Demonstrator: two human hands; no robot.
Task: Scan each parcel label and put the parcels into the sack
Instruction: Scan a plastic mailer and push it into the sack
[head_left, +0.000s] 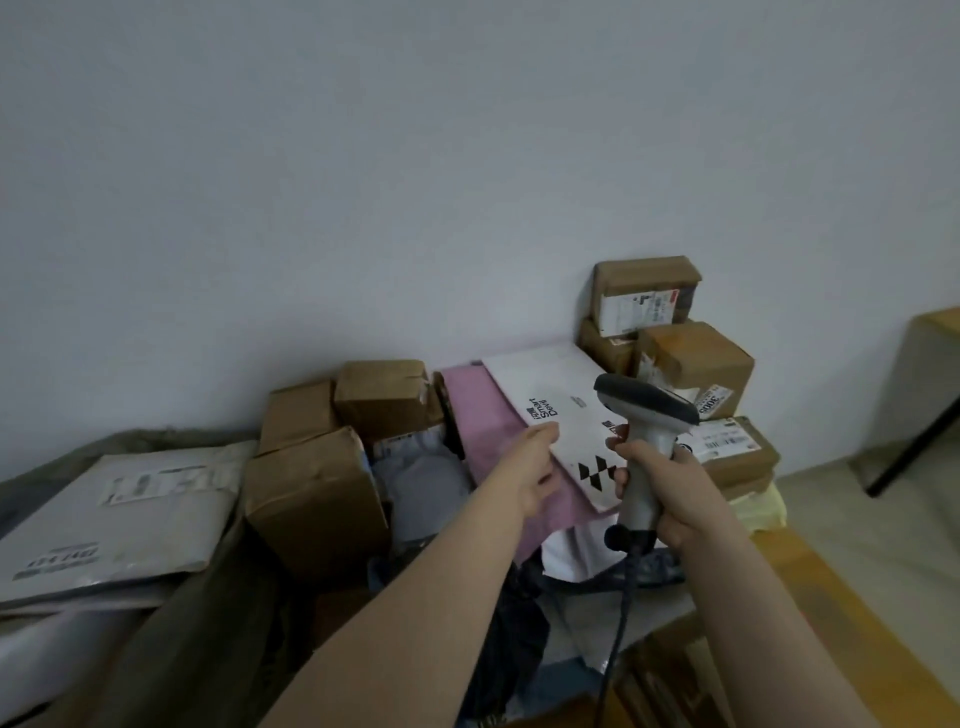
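Note:
My left hand (532, 465) pinches the left edge of a flat white parcel (558, 400) printed with black text and a checker mark; the parcel lies tilted on a pink mailer (480, 431). Just to its right, my right hand (662, 483) grips the handle of a grey and white barcode scanner (647, 415), whose dark head sits over the parcel's right side. The scanner's cable (621, 618) hangs down from the handle. A dark grey-green sack (171, 644) lies at the lower left with a flat grey parcel (119, 519) lying on it, label up.
Brown cardboard boxes (322, 493) crowd the middle against the wall, and more labelled boxes (691, 364) are stacked at the right. Soft plastic mailers (426, 483) lie between them. A wooden surface (810, 587) runs along the lower right, with a desk leg (914, 447) beyond.

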